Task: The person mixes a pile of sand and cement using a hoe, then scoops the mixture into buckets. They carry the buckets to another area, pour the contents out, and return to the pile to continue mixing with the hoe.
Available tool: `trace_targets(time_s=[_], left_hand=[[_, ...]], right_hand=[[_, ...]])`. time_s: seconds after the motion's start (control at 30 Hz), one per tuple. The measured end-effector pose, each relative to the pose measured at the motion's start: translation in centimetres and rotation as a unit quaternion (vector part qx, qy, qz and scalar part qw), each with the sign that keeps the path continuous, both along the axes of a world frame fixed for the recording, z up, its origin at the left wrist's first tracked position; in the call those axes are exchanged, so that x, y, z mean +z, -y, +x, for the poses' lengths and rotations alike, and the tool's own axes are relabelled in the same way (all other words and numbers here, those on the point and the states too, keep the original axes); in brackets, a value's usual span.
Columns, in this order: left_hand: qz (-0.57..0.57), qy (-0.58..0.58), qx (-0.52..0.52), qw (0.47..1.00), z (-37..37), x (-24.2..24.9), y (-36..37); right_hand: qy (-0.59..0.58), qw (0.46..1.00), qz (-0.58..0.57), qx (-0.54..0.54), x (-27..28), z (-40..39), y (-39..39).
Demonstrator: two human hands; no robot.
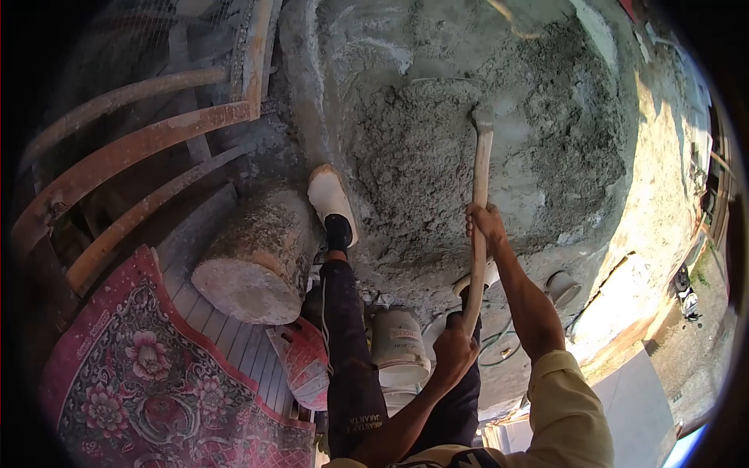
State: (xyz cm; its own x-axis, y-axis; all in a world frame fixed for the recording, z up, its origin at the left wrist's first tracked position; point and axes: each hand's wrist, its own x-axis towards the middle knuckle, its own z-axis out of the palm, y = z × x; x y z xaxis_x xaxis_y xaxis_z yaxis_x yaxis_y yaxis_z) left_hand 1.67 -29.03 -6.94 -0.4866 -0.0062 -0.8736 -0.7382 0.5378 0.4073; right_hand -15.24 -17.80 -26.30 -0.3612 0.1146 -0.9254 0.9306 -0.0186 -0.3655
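Both my hands grip the wooden handle of a hoe (480, 168). My right hand (487, 222) is closed around the middle of the shaft, while my left hand (455, 355) wraps its lower end, near my legs. The hoe's head (483, 117) is at the far end, its blade mostly hidden in a heap of wet grey mortar (413, 148). A second patch of mortar (581, 109) lies to the right of the shaft. My white shoe (329, 195) rests at the left edge of the mix; the other foot is partly hidden behind the handle.
At left lies a thick mortar-caked cylinder (250, 292), near a red floral carpet (148, 359) and wooden rails (133, 140). Between my legs stands a bucket (398, 343), with a red and white sack (300, 363) beside it. A small container (562, 288) sits at right.
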Motion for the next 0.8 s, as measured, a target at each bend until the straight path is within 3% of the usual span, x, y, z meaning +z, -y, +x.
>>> trace_targets(time_s=[0.07,0.17,0.2,0.27,0.3,0.33,0.37,0.4,0.43,0.5,0.6,0.67,0.77,0.8], left_hand=[[0.046,0.008,0.009,0.999,4.1,4.9,-1.3],[0.084,-0.002,0.073,0.994,9.2,11.2,-3.8],[0.144,0.056,0.072,0.985,10.3,12.9,-4.4],[0.207,0.113,0.08,0.968,10.6,14.0,-5.8],[0.262,0.06,0.182,0.946,10.6,13.0,-6.6],[0.313,0.006,0.282,0.907,10.3,12.5,-7.3],[0.314,0.041,0.269,0.91,7.9,11.2,-6.9],[0.325,-0.007,0.283,0.902,5.3,9.1,-6.3],[0.308,0.099,0.224,0.919,-0.4,8.1,-3.9],[0.281,0.043,0.308,0.908,-6.9,4.9,-2.4],[0.209,-0.025,0.346,0.914,-12.2,0.0,-1.2],[0.253,-0.011,0.435,0.864,-13.5,-0.8,-1.0],[0.253,0.207,0.507,0.798,-7.9,1.2,-4.1],[0.257,0.262,0.514,0.775,-4.4,1.4,-5.9]], right_hand=[[0.01,1.0,-0.016,-0.008,4.7,3.8,-1.6],[0.011,0.996,0.057,0.067,13.7,6.7,-2.3],[0.004,0.994,0.063,0.093,15.7,7.0,-2.6],[-0.021,0.994,0.06,0.092,19.3,4.8,-1.5],[-0.05,0.994,0.054,0.082,20.4,4.0,-1.2],[-0.086,0.994,0.02,0.06,20.1,2.5,-1.1],[-0.095,0.993,0.026,0.058,20.0,-0.2,-0.1],[-0.104,0.993,0.031,0.055,19.7,-3.2,1.1],[-0.1,0.99,0.022,0.094,18.8,-6.8,2.3],[-0.134,0.978,0.022,0.157,15.4,-13.8,4.9],[-0.146,0.949,0.074,0.268,10.3,-20.9,8.2],[-0.122,0.94,0.083,0.307,7.3,-19.9,8.9],[0.012,0.93,0.069,0.361,2.5,-11.1,6.8],[0.033,0.941,0.07,0.329,2.5,-6.2,5.8]])
